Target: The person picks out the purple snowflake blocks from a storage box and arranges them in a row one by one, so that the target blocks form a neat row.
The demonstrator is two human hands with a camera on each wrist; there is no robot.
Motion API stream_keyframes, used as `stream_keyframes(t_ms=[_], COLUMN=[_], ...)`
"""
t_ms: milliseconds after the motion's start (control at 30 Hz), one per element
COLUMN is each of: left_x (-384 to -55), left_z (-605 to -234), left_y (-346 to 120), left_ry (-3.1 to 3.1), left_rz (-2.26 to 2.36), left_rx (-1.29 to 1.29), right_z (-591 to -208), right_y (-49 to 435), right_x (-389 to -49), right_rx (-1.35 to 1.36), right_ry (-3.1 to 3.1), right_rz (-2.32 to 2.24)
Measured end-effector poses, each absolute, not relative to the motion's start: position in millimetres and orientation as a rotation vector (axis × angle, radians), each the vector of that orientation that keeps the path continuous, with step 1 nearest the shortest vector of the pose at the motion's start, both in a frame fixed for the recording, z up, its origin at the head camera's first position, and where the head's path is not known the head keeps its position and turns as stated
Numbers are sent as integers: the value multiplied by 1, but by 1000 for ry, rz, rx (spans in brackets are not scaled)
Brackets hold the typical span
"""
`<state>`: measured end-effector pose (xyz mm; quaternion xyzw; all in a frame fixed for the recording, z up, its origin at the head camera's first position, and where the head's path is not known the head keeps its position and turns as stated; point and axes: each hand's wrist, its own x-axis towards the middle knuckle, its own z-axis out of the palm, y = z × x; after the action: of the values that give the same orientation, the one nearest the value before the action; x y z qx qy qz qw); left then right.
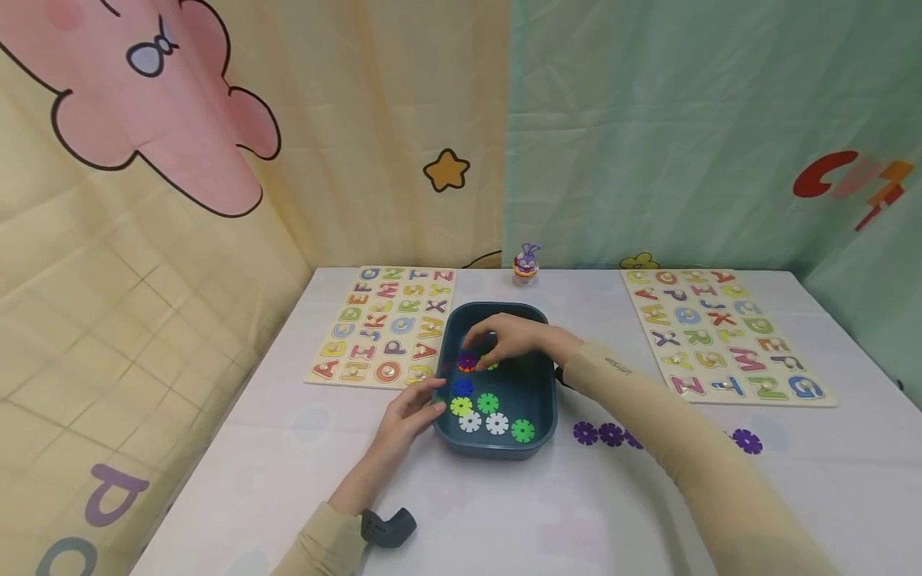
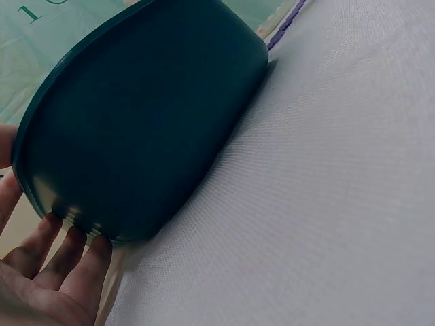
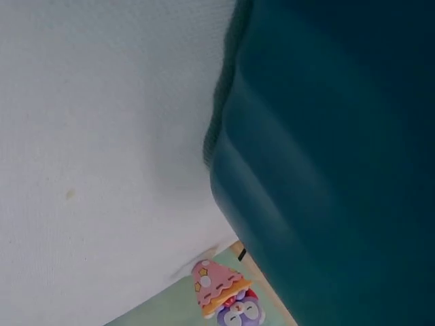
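Observation:
A dark teal bin [image 1: 497, 452] stands mid-table, with several notched plastic discs inside: white, green [image 1: 523, 430], yellow, blue [image 1: 463, 388] and purple-orange. My left hand [image 1: 410, 412] holds the bin's left side; in the left wrist view, its fingers [image 2: 85, 272] lie against the outer wall near the rim. Reaching into the bin's far part is my right hand [image 1: 510, 336], its thumb and fingertips spread just over a purple-orange disc [image 1: 467, 363]. Contact with that disc cannot be made out. The right wrist view shows the bin's wall [image 3: 272, 204] but not the hand.
Purple discs [image 1: 586, 433] lie in a row right of the bin, partly hidden by my right sleeve. Alphabet boards lie on the left [image 1: 392, 328] and right [image 1: 720, 336]. A small rabbit figurine [image 1: 527, 262] stands behind the bin, near the curtain.

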<state>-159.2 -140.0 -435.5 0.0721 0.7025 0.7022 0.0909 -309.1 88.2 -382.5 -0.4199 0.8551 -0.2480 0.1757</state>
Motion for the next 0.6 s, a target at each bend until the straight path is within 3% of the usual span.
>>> stream_keyframes(t_ms=[600], left_x=[-159], left_z=[-434], left_y=[-139], left_ry=[2079], left_rz=[2098], left_rx=[213], right_z=[-402], right_y=[77], right_x=[-319], right_rx=[-1217], right_ry=[2429], right_rz=[-703])
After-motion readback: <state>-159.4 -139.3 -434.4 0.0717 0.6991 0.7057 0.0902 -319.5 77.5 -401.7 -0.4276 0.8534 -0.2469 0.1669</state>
